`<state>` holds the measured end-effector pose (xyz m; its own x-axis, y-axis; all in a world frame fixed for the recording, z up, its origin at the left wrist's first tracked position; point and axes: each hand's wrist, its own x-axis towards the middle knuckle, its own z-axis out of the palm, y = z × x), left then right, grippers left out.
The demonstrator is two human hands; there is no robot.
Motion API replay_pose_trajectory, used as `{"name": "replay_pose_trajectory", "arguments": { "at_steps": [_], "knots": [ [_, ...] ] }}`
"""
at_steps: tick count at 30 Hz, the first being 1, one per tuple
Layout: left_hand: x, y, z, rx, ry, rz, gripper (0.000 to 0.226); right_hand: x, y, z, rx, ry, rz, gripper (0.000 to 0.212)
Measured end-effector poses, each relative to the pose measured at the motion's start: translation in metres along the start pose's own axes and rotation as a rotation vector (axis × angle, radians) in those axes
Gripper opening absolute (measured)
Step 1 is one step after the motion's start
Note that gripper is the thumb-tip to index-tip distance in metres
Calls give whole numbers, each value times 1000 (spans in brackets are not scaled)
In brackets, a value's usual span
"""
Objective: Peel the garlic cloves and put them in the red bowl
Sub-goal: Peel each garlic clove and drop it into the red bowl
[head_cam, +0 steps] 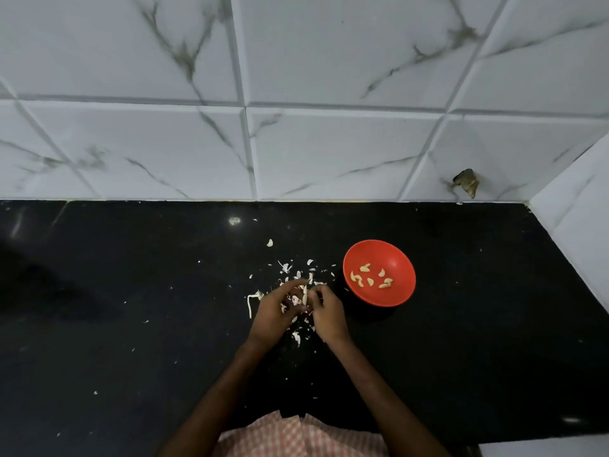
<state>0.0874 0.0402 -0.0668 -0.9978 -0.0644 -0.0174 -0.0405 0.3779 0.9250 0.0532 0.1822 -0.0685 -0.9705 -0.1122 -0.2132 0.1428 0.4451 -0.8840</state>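
Well, the marbled white tiled wall takes up the whole upper half of the frame, and below it runs the black counter I'm working on. A strip of my checked cloth shows at the bottom edge. My red bowl sits right of centre on the counter, just to the right of my hands and a little above them, apart from both. My left hand and right hand meet at the centre of the frame, low over the counter, fingers curled in and fingertips together on one garlic clove, which stands roughly upright between them. I take it I'm mid-peel on this one; how much skin is left on it I can't make out. A handful of peeled cloves already lies in the bottom of the bowl, so the job looks partly done. Next I would need to strip off what skin remains and then carry the clove a short way right with my right hand and drop it over the rim. Papery skins lie scattered under and around my hands.
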Motion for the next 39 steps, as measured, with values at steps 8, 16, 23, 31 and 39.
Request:
{"name": "replay_pose_trajectory", "arguments": {
  "at_steps": [8, 16, 23, 31, 39],
  "knots": [
    [0, 10, -22, -175, 246, 37, 22, 4, -33, 13, 285, -103, 109, 19],
    [2, 7, -26, -30, 251, -69, 15, 1, -36, 2, -32, 13, -305, 4],
    [6, 6, -21, 124, 236, -33, 15, 6, -38, -3, -70, -39, -291, 3],
    [3, 2, -28, 241, 197, 1, 18, 6, -39, -1, -55, -89, -222, 8],
    [7, 6, -31, 187, 188, 11, 14, 11, -42, -1, 125, -128, -88, 8]
  ]
}}
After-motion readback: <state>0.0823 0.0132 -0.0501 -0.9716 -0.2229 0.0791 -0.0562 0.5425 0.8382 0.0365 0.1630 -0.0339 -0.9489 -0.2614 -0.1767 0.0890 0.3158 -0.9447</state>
